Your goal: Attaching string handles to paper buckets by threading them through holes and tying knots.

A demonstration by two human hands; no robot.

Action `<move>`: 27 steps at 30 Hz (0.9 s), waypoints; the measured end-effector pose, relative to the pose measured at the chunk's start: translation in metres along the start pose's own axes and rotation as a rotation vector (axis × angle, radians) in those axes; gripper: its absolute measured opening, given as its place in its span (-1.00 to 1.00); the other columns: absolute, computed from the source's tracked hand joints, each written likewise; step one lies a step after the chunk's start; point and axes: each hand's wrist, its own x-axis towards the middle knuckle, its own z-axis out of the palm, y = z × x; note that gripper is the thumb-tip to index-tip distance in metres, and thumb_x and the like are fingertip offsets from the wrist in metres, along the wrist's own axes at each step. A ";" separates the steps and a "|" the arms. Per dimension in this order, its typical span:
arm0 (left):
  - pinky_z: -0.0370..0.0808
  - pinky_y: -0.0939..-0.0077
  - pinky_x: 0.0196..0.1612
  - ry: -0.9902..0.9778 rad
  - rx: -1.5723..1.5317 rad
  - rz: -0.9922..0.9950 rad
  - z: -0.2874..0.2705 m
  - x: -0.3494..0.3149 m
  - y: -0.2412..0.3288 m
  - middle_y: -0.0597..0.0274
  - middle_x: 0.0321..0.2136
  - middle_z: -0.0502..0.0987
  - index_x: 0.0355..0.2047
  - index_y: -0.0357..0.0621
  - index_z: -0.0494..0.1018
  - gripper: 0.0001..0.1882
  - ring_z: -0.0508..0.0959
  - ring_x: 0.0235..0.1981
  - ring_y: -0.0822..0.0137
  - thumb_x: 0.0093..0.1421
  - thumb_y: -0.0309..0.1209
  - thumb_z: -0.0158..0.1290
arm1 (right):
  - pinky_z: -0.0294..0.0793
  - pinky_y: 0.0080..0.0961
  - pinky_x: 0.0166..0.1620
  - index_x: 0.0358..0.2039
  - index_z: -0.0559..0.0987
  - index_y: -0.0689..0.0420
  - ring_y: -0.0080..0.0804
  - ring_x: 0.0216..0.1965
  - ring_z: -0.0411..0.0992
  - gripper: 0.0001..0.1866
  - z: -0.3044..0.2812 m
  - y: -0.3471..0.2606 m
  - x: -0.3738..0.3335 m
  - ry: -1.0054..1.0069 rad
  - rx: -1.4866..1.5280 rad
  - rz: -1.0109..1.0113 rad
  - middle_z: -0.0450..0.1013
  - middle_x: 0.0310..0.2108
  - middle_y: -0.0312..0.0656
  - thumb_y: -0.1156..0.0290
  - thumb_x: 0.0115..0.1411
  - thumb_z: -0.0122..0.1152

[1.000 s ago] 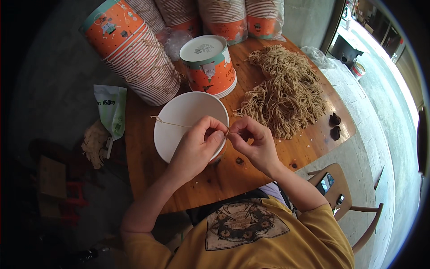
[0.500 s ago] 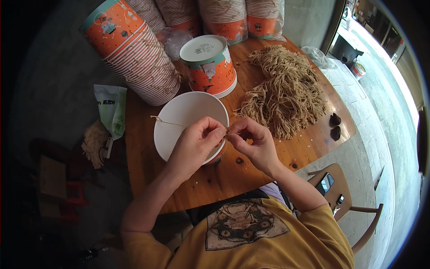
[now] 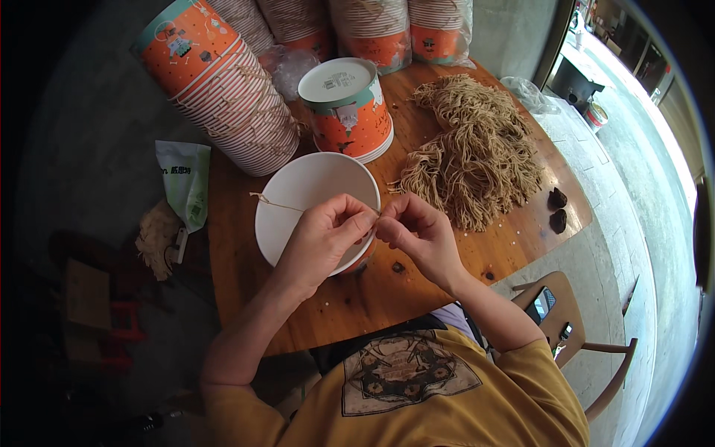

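A large white-lined paper bucket [image 3: 298,182] stands mouth up in front of me on the wooden table. My left hand [image 3: 328,235] reaches over its right side, thumb and fingers pinched on a thin tan cord [image 3: 277,201]. One knotted end of that cord trails leftward across the bucket's mouth. My right hand [image 3: 417,231] meets the left at the bucket's right rim, its fingertips pinched together on the cord there. The fingers hide the spot where the cord meets the rim. Right of the bucket lies a big heap of tan cords [image 3: 480,149].
Behind the bucket, an orange printed bucket [image 3: 348,123] stands upside down on the table [image 3: 417,287]. A tall nested bucket stack [image 3: 231,104] leans at the left. Wrapped stacks [image 3: 372,37] line the back. Two dark pieces [image 3: 558,208] lie at the right edge. A chair [image 3: 570,298] holds a phone [image 3: 541,304].
My fingers have shifted slightly at the rim, and the right fingertips have closed in nearer the left ones. The bucket has barely moved.
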 end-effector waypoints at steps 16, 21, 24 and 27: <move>0.46 0.58 -0.30 0.044 0.309 0.201 0.006 0.002 -0.005 0.28 -0.39 0.46 -0.25 -0.28 0.39 -0.84 0.47 -0.40 0.50 0.17 -0.50 0.07 | 0.24 -0.71 -0.50 -0.30 0.44 0.03 -0.70 -0.61 0.24 -0.89 -0.008 0.007 0.008 0.002 0.568 0.288 0.30 -0.61 -0.43 0.29 0.28 0.04; 0.47 0.50 -0.35 0.106 0.506 0.283 0.014 0.002 -0.001 0.19 -0.43 0.44 -0.30 -0.29 0.36 -0.79 0.50 -0.41 0.37 0.09 -0.51 0.13 | 0.21 -0.72 -0.53 -0.28 0.45 0.01 -0.71 -0.64 0.21 -0.88 -0.008 0.007 0.007 -0.013 0.651 0.327 0.26 -0.65 -0.46 0.27 0.29 0.04; 0.47 0.40 -0.34 0.161 0.565 0.299 0.020 0.003 -0.001 0.13 -0.41 0.46 -0.34 -0.28 0.34 -0.82 0.52 -0.40 0.26 0.09 -0.52 0.11 | 0.23 -0.73 -0.52 -0.29 0.45 0.01 -0.71 -0.63 0.22 -0.88 -0.006 0.006 0.006 -0.046 0.661 0.308 0.28 -0.62 -0.46 0.27 0.28 0.06; 0.46 0.31 -0.33 0.225 0.701 0.354 0.021 0.006 -0.005 0.08 -0.40 0.46 -0.36 -0.27 0.32 -0.84 0.52 -0.38 0.16 0.10 -0.53 0.09 | 0.25 -0.74 -0.51 -0.31 0.46 0.00 -0.72 -0.61 0.24 -0.89 -0.005 0.002 0.005 -0.002 0.607 0.323 0.31 -0.57 -0.46 0.27 0.28 0.07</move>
